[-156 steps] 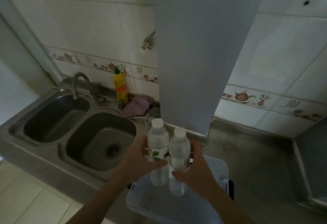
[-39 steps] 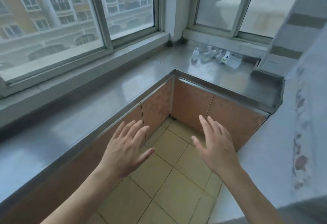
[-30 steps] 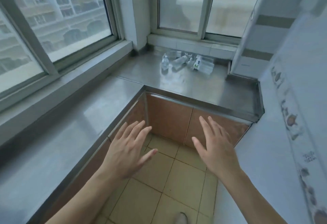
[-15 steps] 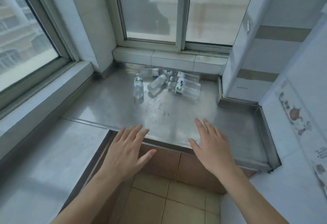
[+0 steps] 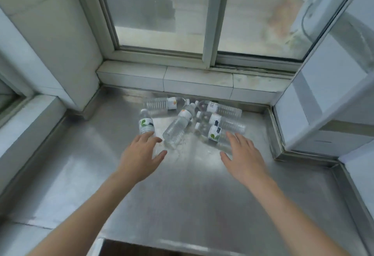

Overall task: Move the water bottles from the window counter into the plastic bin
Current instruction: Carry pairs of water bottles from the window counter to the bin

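Note:
Several clear water bottles lie in a cluster on the steel window counter (image 5: pixel 182 191) below the window. One bottle (image 5: pixel 146 123) stands upright at the left of the cluster. A fallen bottle (image 5: pixel 178 126) points toward me in the middle, and another (image 5: pixel 212 133) lies at the right front. My left hand (image 5: pixel 141 154) is open, palm down, its fingertips just in front of the upright bottle. My right hand (image 5: pixel 242 156) is open too, its fingers over the base end of the right front bottle. Neither hand holds anything. The plastic bin is out of view.
A tiled ledge (image 5: pixel 194 82) and sliding window (image 5: pixel 210 17) close off the back. A white wall panel (image 5: pixel 327 102) stands at the right and a tiled pillar (image 5: pixel 54 39) at the left. The counter's raised rim (image 5: pixel 276 132) runs along the right side.
I have come closer to the window counter since the last frames. Both open hands have reached forward over the steel top and now sit right at the bottle cluster.

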